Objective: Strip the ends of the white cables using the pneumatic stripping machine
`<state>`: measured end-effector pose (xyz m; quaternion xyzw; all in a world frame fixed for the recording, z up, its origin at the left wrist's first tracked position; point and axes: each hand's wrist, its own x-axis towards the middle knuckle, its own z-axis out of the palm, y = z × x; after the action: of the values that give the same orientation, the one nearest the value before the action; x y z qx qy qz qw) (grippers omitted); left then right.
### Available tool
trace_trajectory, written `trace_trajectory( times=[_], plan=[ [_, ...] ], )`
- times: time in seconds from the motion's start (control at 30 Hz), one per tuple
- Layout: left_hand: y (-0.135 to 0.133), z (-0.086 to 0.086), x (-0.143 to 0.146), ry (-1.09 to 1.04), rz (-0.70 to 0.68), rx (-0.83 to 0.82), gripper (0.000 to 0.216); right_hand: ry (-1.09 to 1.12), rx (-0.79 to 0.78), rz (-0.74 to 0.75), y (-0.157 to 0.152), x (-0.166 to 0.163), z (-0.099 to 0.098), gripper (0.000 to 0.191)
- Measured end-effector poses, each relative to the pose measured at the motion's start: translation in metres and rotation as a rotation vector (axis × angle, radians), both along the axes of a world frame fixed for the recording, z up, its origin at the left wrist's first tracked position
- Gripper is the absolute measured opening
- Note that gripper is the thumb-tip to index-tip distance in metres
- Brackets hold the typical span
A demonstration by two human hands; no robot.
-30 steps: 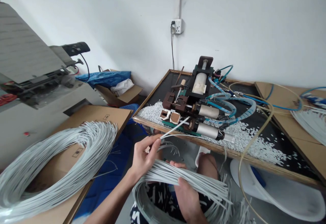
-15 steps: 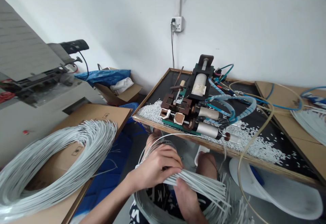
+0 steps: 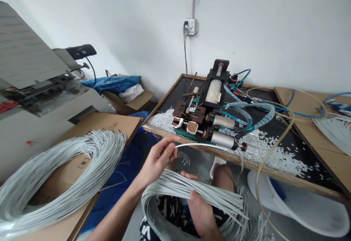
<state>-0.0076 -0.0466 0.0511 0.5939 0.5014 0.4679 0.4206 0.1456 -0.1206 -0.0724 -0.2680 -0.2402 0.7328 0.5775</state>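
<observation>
In the head view my left hand [image 3: 159, 159] is raised just below the bench's front edge, its thumb and fingers pinched on a single white wire [image 3: 201, 145]. That wire runs off to the right along the bench edge. Below it, my right hand [image 3: 201, 211] is wrapped around a bundle of white wires [image 3: 219, 193], with the thumb on top and fingertips showing behind. The bundle curves back in a loop over the lap, and its cut ends fan out to the right. Ahead of both hands stands a pneumatic machine [image 3: 192, 111] with metal cylinders.
White clippings [image 3: 274, 157] litter the wood-rimmed bench [image 3: 268, 166]. At the left, a large wire coil [image 3: 109, 149] lies on cardboard [image 3: 128, 122] beside a grey machine [image 3: 55, 135]. A white tub [image 3: 309, 208] sits under the bench, and a yellowish hose [image 3: 259, 182] hangs over its edge.
My left hand has left the bundle and moved up and left, now pinching one wire apart from the rest. My right hand has stayed on the bundle.
</observation>
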Motion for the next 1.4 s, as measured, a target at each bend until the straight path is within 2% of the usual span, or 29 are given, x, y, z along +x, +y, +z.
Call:
trace_trajectory(
  times=[0.13, 0.27, 0.43, 0.63, 0.77, 0.9, 1.03, 1.4],
  plan=[
    [0.016, 0.018, -0.008, 0.096, -0.018, 0.037, 0.047, -0.008, -0.004, 0.013, 0.001, -0.001, -0.002, 0.037],
    [0.024, 0.019, -0.010, 0.107, 0.014, 0.109, 0.045, 0.012, -0.042, -0.011, 0.002, -0.003, -0.005, 0.039],
    [0.028, -0.002, -0.011, 0.174, 0.144, 0.146, 0.037, -0.003, -0.056, -0.003, 0.004, -0.002, -0.003, 0.038],
    [0.027, -0.042, -0.011, 0.407, 0.272, 0.262, 0.032, -0.030, -0.102, 0.005, 0.006, 0.000, -0.005, 0.037],
    [0.024, -0.057, -0.007, 0.461, 0.353, 0.229, 0.032, -0.034, -0.121, 0.004, 0.006, -0.001, -0.005, 0.038],
    [0.022, -0.054, -0.004, 0.433, 0.307, 0.137, 0.034, -0.013, -0.102, -0.007, 0.006, -0.002, -0.001, 0.035],
    [0.021, -0.047, -0.003, 0.421, 0.264, 0.113, 0.037, 0.008, -0.091, 0.003, 0.005, -0.002, 0.000, 0.035],
    [0.018, -0.044, 0.002, 0.383, 0.278, 0.076, 0.037, -0.009, -0.109, 0.003, 0.005, 0.000, -0.003, 0.035]
  ],
)
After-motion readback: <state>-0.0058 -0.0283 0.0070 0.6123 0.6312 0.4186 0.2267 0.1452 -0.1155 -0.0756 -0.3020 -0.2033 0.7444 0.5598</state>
